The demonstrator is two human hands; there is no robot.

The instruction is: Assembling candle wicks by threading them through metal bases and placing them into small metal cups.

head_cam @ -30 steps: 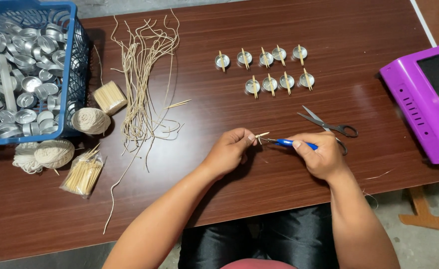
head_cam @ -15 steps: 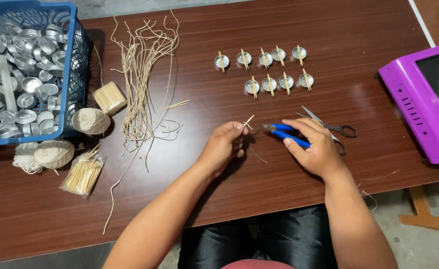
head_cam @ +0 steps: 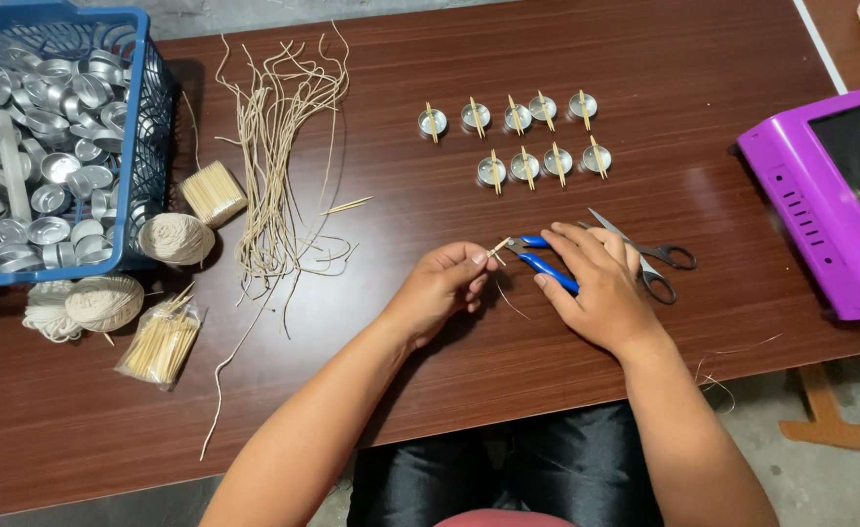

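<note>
My left hand (head_cam: 441, 285) pinches a short wooden stick with a thin cord wick (head_cam: 499, 247) at its fingertips, low over the brown table (head_cam: 400, 390). My right hand (head_cam: 598, 283) grips blue-handled pliers (head_cam: 545, 262), whose jaws meet the stick's end. A loose wick strand trails down from the stick. Beyond the hands stand two rows of small metal cups (head_cam: 514, 137), each with a stick laid across it.
Grey scissors (head_cam: 649, 256) lie just right of my right hand. A bundle of cut wicks (head_cam: 279, 166) lies at the left centre. A blue basket (head_cam: 147, 146) of metal cups, yarn balls (head_cam: 176, 237), toothpick bundles (head_cam: 213, 192) sit left. A purple box (head_cam: 820, 205) stands right.
Both hands shifted slightly up and back down over the table. The pliers swung from pointing left at the stick's side to gripping its end; the stick tilted.
</note>
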